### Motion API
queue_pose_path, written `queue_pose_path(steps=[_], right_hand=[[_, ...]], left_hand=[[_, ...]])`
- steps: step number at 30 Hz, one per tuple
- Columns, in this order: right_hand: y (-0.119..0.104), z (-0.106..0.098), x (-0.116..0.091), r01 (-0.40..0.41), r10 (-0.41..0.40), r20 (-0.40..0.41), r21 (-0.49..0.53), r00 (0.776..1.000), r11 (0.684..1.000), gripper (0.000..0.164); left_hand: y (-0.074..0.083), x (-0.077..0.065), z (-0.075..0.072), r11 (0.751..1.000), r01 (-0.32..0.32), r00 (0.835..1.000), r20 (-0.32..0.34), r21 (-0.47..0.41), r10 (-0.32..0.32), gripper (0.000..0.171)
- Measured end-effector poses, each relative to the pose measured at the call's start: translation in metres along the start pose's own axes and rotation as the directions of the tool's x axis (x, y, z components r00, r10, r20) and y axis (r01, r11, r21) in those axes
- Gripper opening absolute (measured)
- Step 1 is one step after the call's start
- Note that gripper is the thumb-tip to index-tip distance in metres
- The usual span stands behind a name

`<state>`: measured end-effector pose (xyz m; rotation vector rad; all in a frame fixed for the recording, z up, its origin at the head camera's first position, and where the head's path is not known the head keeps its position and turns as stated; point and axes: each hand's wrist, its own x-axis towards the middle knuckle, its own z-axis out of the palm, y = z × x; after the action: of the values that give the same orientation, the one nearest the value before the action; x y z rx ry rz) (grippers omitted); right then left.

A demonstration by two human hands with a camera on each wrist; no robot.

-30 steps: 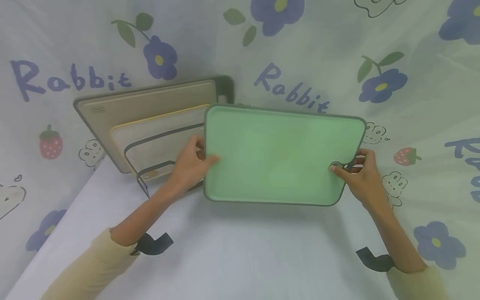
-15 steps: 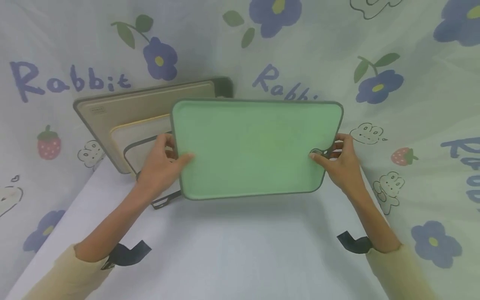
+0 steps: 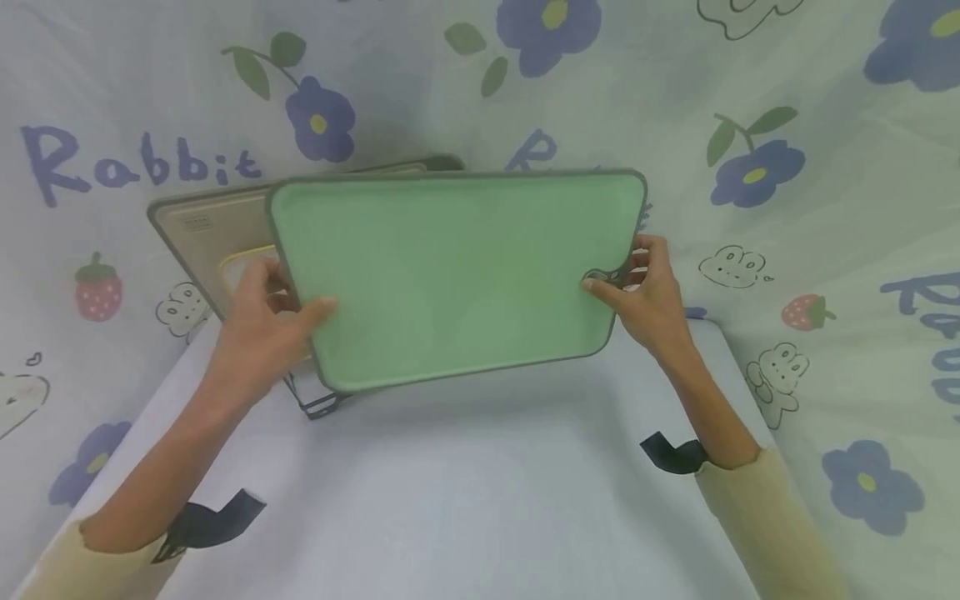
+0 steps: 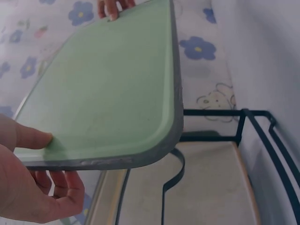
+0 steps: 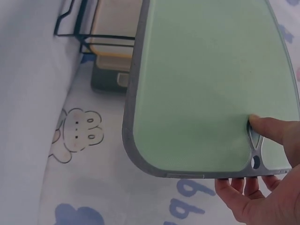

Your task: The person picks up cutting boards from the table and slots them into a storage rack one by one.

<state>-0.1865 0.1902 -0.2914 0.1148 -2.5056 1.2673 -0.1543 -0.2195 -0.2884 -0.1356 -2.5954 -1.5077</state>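
Observation:
A green cutting board (image 3: 457,275) with a grey rim hangs above the white surface, its broad face toward me. My left hand (image 3: 262,321) pinches its left short edge, thumb on the green face and fingers behind. At the opposite edge my right hand (image 3: 645,292) grips it beside the handle hole, the thumb at the hole (image 5: 254,140). Behind the board's left part stands a dark wire rack (image 4: 211,112) with other boards in it, among them a large beige board (image 3: 187,233). The green board hides most of the rack in the head view.
A white tabletop (image 3: 465,492) stretches below the hands. Patterned cloth (image 3: 420,100) with flowers, rabbits and lettering hangs behind and at the sides. A dark green board corner (image 5: 108,77) shows beyond the rack in the right wrist view.
Both hands have carried the green cutting board left and slightly up, so that it now overlaps the rack and the boards in it. Its right end has tipped upward.

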Motion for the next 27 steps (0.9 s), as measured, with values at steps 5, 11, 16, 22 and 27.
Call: queue_pose_path(steps=[5,11,16,22,27], right_hand=[[-0.011,0.010,0.014,0.049,-0.049,0.000,0.047,0.999,0.998,0.072],[-0.023,0.018,0.030,0.061,-0.063,0.020,0.061,0.998,0.996,0.073],[-0.033,0.028,0.041,0.093,-0.096,0.027,0.090,0.995,0.992,0.074],[-0.045,0.045,0.056,0.106,-0.108,0.016,0.108,0.994,0.988,0.072],[-0.056,0.058,0.071,0.143,-0.146,0.017,0.121,0.989,0.982,0.071]], left_hand=[[-0.006,-0.001,-0.014,1.000,-0.002,0.998,-0.059,0.004,0.002,0.054],[-0.010,0.001,-0.030,1.000,0.016,0.993,-0.114,-0.015,-0.017,0.034],[-0.013,0.003,-0.043,1.000,0.000,0.986,-0.167,-0.004,0.000,0.035],[-0.015,0.007,-0.056,1.000,0.000,0.977,-0.213,-0.017,-0.003,0.038],[-0.016,0.010,-0.066,0.999,0.025,0.966,-0.258,-0.022,-0.030,0.038]])
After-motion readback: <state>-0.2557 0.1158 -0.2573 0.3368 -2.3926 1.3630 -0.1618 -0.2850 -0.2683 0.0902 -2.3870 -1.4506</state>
